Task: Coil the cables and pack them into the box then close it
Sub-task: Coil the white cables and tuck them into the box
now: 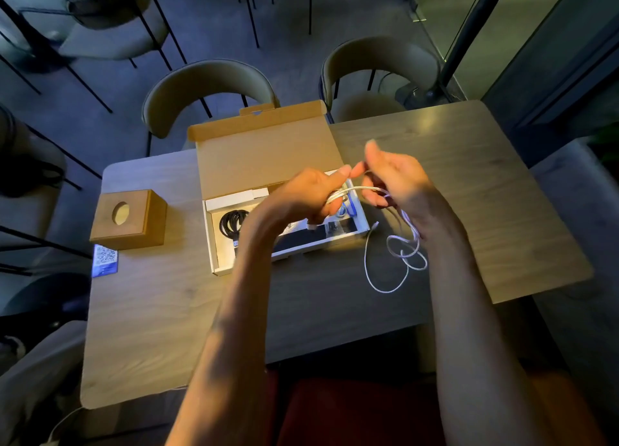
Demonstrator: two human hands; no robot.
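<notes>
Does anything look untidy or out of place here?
Only the white cable: its loose tail lies in tangled loops on the table, right of the box, while the left hand and right hand hold the coiled part. Nothing looks damaged.

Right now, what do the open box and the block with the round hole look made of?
The open box: matte brown cardboard, judging by its folded flaps and tab. The block: probably wood, smooth finish; its grain is unclear in this light.
</notes>
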